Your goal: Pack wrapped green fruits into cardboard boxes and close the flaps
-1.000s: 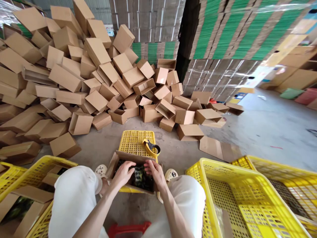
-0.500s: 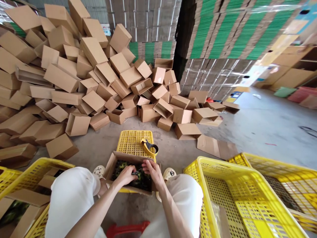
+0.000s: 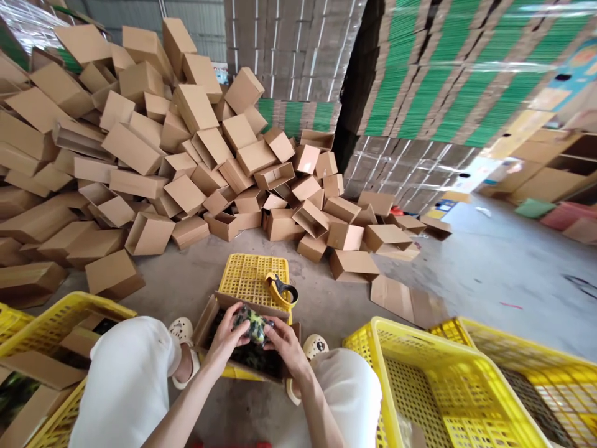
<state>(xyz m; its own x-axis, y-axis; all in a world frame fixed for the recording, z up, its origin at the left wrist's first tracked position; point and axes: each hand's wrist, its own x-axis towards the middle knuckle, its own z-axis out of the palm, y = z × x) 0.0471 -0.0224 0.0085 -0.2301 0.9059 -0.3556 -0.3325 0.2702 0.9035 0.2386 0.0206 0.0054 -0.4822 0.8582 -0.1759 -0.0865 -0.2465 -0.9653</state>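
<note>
Between my two hands is a small shiny packet [image 3: 254,327], dark with yellow-green patches; its contents are too small to make out. My left hand [image 3: 229,328] grips its left end and my right hand [image 3: 281,340] its right end. Both are just above an open cardboard box [image 3: 205,323] between my knees, where more dark and green packets [image 3: 256,359] lie partly hidden under my hands. The box rests on an upturned yellow crate [image 3: 245,269]. A yellow and black tape dispenser [image 3: 282,290] lies on that crate, beyond the box.
Yellow crates [image 3: 420,348] stand to my right. Another yellow crate [image 3: 69,305] on my left holds cardboard boxes. Ahead rises a big heap of cardboard boxes [image 3: 186,193], with tall strapped stacks of flat cardboard [image 3: 420,81] behind. A flattened carton [image 3: 405,302] lies on the floor.
My left hand has come up out of the box with the packet, and my right hand has closed on its other end. The view has tipped slightly upward.
</note>
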